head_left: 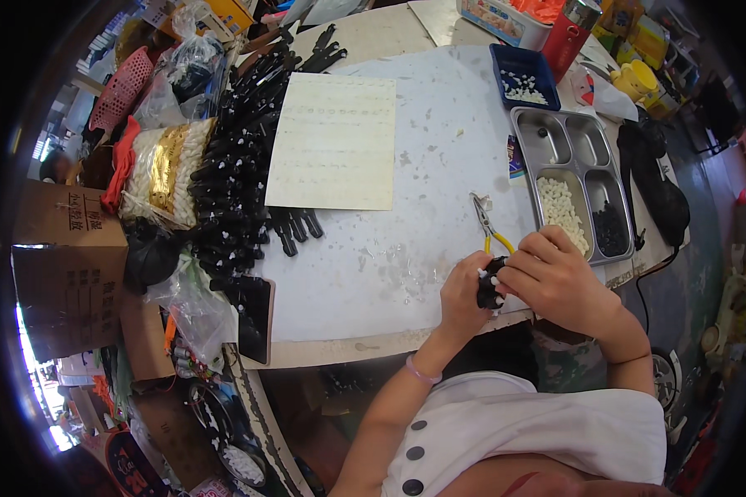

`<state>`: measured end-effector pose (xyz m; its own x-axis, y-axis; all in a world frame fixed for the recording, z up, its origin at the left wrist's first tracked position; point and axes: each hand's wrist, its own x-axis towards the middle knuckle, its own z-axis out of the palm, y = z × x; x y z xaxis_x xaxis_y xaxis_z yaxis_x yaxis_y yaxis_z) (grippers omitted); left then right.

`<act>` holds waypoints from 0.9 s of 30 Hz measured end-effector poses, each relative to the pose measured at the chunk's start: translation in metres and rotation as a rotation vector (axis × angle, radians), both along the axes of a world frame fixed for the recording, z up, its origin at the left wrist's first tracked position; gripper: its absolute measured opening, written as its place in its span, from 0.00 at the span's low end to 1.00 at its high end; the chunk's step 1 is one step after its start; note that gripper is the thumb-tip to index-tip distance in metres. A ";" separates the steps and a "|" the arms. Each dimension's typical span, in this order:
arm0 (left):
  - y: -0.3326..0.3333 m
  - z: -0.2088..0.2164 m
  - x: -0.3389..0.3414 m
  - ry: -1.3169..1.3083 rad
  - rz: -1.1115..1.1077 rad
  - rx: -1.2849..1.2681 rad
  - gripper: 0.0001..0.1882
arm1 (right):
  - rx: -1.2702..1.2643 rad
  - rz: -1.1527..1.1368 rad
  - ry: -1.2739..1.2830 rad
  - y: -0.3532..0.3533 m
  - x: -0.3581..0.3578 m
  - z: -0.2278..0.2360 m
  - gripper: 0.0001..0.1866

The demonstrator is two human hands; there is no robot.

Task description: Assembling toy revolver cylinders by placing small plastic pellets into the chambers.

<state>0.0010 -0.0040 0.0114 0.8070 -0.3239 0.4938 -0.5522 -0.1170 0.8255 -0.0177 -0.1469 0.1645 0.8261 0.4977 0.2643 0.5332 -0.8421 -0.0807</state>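
Note:
Close to the table's near right edge, my left hand (464, 290) grips a small black piece (488, 291) with white bits on it. My right hand (551, 277) meets it from the other side, fingers pinched at the piece; its fingertips partly hide what they press. Just beyond the hands lie pliers (485, 222) with yellow handles, jaws pointing away. To the right is a metal compartment tray (588, 142). One section holds small white pieces (559, 207), another small black pieces (611, 228). Long black parts (232, 182) with white spots are heaped along the left.
A yellowish paper sheet (331, 141) lies beside the heap. A dark phone (255, 319) rests at the table's near left corner. Behind the tray stand a blue bin (518, 60) with white bits and a red flask (569, 41). Cardboard boxes (66, 265) and bags crowd the left.

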 end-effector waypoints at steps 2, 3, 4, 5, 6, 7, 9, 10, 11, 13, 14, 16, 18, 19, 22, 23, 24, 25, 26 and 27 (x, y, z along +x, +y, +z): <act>0.002 0.001 -0.001 0.068 -0.040 -0.004 0.33 | -0.030 0.029 0.014 0.000 0.000 0.000 0.06; 0.001 0.001 -0.001 0.067 -0.040 -0.004 0.33 | -0.070 0.044 0.015 0.000 0.000 0.001 0.06; 0.001 0.002 0.000 0.055 -0.041 -0.007 0.33 | -0.111 0.059 0.016 0.001 0.000 0.003 0.06; 0.001 0.002 0.000 0.042 -0.043 -0.010 0.33 | -0.111 0.060 0.015 0.001 0.000 0.004 0.06; 0.001 0.002 0.000 0.041 -0.042 -0.009 0.33 | -0.149 0.067 0.027 0.001 0.000 0.006 0.07; 0.001 0.001 0.000 0.040 -0.042 -0.017 0.33 | -0.188 0.074 0.038 0.002 0.001 0.008 0.07; 0.000 0.001 0.001 0.036 -0.045 -0.024 0.33 | -0.231 0.083 0.036 0.004 0.003 0.012 0.06; 0.000 0.000 0.001 0.029 -0.040 -0.024 0.33 | -0.274 0.091 0.036 0.005 0.005 0.014 0.05; 0.000 0.000 0.001 0.021 -0.034 -0.024 0.33 | -0.274 0.089 0.034 0.008 0.007 0.017 0.05; 0.000 -0.001 0.001 0.023 -0.037 -0.016 0.33 | -0.441 0.061 0.068 0.013 0.009 0.022 0.05; 0.000 -0.003 0.001 0.028 -0.036 -0.007 0.34 | -0.440 0.057 0.067 0.014 0.010 0.021 0.05; 0.001 -0.007 0.000 0.022 -0.036 -0.003 0.33 | -0.458 0.111 0.084 0.016 0.011 0.022 0.05; 0.000 -0.009 -0.002 0.019 -0.035 0.001 0.33 | -0.511 0.143 0.121 0.019 0.009 0.030 0.05; 0.000 -0.011 -0.003 -0.008 -0.045 0.009 0.32 | -0.565 0.175 0.162 0.020 0.008 0.032 0.05; -0.003 -0.010 -0.003 -0.051 -0.059 0.006 0.31 | -0.468 0.186 0.235 0.014 0.008 0.027 0.05; -0.003 -0.009 -0.003 -0.067 -0.064 -0.006 0.31 | -0.466 0.186 0.237 0.012 0.008 0.027 0.05; -0.003 -0.006 -0.002 -0.064 -0.062 -0.004 0.31 | -0.442 0.200 0.265 0.008 0.009 0.030 0.06; -0.004 -0.002 -0.001 -0.070 -0.053 -0.022 0.31 | -0.418 0.213 0.295 0.005 0.010 0.030 0.07; -0.004 0.000 0.001 -0.075 -0.043 -0.040 0.32 | -0.416 0.215 0.298 0.002 0.011 0.027 0.07; -0.004 0.001 0.001 -0.067 -0.042 -0.037 0.32 | -0.355 0.197 0.257 0.000 0.010 0.024 0.08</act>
